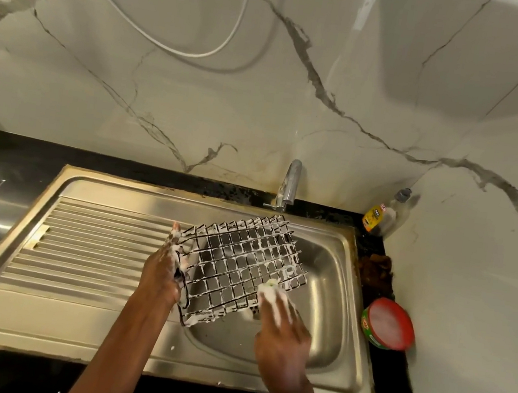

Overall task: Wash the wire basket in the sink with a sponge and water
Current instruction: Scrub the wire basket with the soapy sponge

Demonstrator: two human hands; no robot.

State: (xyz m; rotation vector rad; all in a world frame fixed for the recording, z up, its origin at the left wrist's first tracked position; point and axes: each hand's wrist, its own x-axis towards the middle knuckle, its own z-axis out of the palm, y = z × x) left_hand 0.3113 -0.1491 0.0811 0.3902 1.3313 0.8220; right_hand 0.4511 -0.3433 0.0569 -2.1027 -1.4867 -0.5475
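Observation:
A black wire basket (238,260), coated in white soap foam, is held tilted over the steel sink bowl (328,309). My left hand (164,269) grips its left edge, fingers foamy. My right hand (282,329) holds a soapy sponge (270,293) against the basket's lower right part; the sponge is mostly hidden by foam and my fingers. The tap (290,182) stands just behind the basket's far corner; I cannot tell if water runs.
The ribbed steel drainboard (77,247) lies left of the bowl. A red tub of dish soap (389,324) sits on the dark counter at the right. A yellow-labelled bottle (381,215) stands in the back corner. Marble walls close in behind and right.

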